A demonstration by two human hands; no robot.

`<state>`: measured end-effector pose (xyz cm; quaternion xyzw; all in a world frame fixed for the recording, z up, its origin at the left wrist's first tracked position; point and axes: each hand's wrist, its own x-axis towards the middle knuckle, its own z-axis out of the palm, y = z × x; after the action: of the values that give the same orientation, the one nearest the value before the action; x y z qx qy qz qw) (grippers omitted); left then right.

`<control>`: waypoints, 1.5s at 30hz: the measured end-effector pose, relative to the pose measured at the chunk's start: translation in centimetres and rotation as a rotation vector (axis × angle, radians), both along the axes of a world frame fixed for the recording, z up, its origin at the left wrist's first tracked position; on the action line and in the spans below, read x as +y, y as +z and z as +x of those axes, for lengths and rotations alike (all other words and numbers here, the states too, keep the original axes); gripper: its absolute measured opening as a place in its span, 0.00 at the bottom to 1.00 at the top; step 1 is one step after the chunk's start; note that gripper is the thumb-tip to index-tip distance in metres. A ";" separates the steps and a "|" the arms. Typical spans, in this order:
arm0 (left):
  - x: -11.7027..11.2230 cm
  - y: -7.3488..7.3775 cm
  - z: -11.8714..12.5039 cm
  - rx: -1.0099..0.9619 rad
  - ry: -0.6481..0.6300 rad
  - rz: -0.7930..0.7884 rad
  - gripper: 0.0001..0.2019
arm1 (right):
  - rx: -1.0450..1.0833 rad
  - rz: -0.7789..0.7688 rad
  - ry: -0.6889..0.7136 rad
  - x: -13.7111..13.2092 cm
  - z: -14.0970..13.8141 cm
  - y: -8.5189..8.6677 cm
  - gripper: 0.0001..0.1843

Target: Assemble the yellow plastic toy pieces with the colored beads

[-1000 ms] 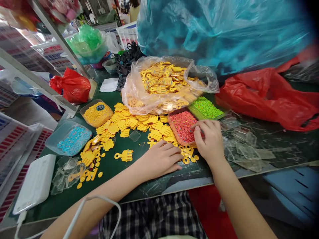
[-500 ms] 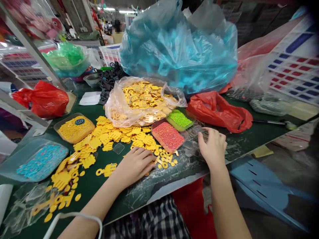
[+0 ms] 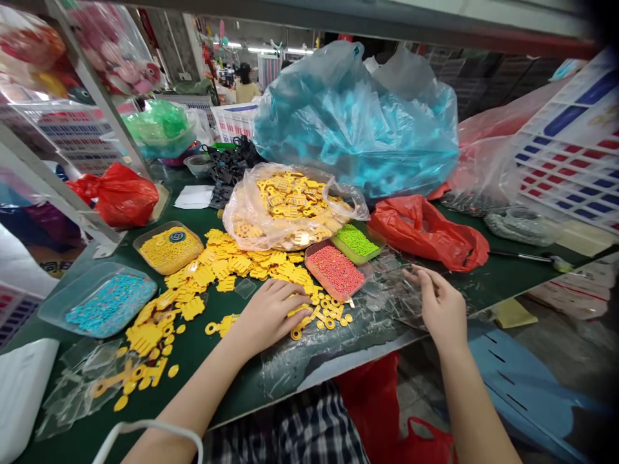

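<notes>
My left hand [image 3: 273, 317] rests palm down by the table's front edge, its fingers loosely bent and apart. Beside its fingertips are small yellow rings and discs [image 3: 330, 322], and a flat yellow hand-shaped piece with a ring [image 3: 225, 324] shows partly behind my wrist. My right hand [image 3: 443, 308] is over the thin clear plastic pieces [image 3: 394, 290] on the right. Its thumb and fingers are drawn together at the tips; whatever is between them is too small to make out. Behind my left hand spreads a pile of flat yellow pieces [image 3: 242, 263].
Open tubs of red beads [image 3: 336, 270], green beads [image 3: 356, 241], yellow beads [image 3: 169, 248] and blue beads [image 3: 111, 303] stand around the pile. Farther back are a bag of yellow pieces [image 3: 294, 200], a large blue-filled bag [image 3: 358, 129] and a red bag [image 3: 430, 232].
My right hand has shifted right, and its fingers have turned inward and closed together over the clear pieces. My left hand stays near the yellow parts. The view has tilted up slightly.
</notes>
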<state>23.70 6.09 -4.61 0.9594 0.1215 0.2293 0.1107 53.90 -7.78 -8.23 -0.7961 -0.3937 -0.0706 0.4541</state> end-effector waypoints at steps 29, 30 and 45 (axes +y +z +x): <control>1.8 0.4 -11.4 0.057 0.293 -0.276 0.18 | 0.802 -0.435 1.209 12.2 -22.0 2.1 0.20; 1.8 0.1 -11.6 0.069 0.278 -0.235 0.18 | 0.805 -0.484 1.184 12.1 -22.1 1.8 0.20; 3.1 -1.4 -12.6 0.247 0.250 -0.230 0.19 | -0.370 -0.299 1.170 11.1 -21.3 0.7 0.14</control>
<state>11.08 9.19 -6.02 0.9387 0.2775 0.1066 0.1744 32.61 3.36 -7.49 -0.4787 -0.8415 0.1088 0.2256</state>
